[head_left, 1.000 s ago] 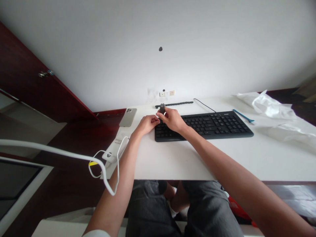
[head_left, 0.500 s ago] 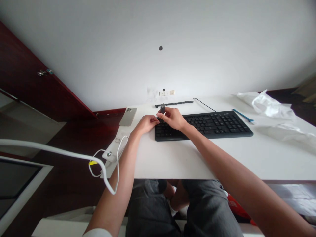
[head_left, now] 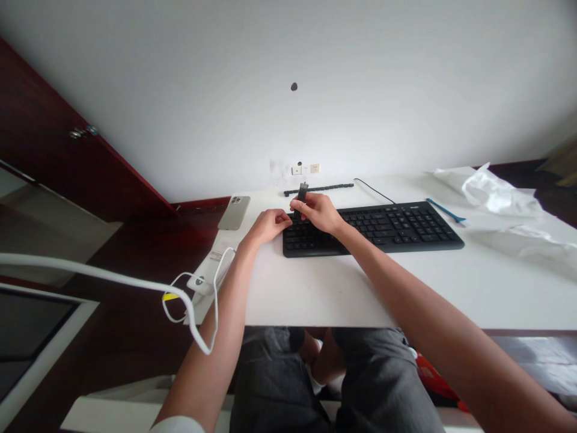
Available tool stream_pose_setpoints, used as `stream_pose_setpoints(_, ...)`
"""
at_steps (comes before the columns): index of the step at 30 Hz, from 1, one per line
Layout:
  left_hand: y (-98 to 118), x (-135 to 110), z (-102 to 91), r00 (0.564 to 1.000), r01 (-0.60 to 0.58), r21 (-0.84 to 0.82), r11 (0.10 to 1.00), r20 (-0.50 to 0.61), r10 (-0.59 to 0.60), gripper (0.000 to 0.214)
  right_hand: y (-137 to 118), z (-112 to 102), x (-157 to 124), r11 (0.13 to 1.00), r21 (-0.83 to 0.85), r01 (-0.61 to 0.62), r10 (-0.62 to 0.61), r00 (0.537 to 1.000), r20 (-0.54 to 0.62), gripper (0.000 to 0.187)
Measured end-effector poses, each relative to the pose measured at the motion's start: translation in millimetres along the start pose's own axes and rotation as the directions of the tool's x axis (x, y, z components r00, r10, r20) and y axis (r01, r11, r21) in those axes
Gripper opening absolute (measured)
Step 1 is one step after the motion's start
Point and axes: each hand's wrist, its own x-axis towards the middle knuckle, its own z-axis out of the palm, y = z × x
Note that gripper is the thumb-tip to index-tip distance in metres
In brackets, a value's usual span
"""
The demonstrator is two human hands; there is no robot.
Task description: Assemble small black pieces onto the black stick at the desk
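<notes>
Right hand (head_left: 318,211) has tilted a black tool (head_left: 302,192), perhaps touching the keyboard (head_left: 408,225).

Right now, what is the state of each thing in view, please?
Keyboard, flat, keys upward
Right hand, closed on the dark tool
Dark tool, slightly tilted
Left hand, fingers curled, hold unclear
Phone, camera side up
Blue tool, lying down
Plastic wrapping, crumpled
Door, open
Wall sockets, nothing plugged in

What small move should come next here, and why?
The left hand should probably steady the flat black rectangular keyboard, since that hand is by its upper-left corner, where the right hand grasps a slim, dark, tilted object.
</notes>
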Motion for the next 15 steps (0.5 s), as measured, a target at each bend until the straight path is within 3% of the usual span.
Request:
stream_pose_setpoints(9, -4.3, 2.7, 2.9, 0.998, -0.056, -0.024, 0.998, 0.023, 0.057, 0.02, 4.4, -0.1, 2.1, 0.999, 0.034, 0.013, -0.013, 1.0, 0.003, 0.048)
stream_pose_setpoints(15, 0.2, 2.0, 5.8, 0.999, -0.037, 0.02, 0.999, -0.023, 0.037, 0.016, 6.7, -0.1, 3.2, 1.0, 0.021, 0.012, -0.012, 1.0, -0.005, 0.05)
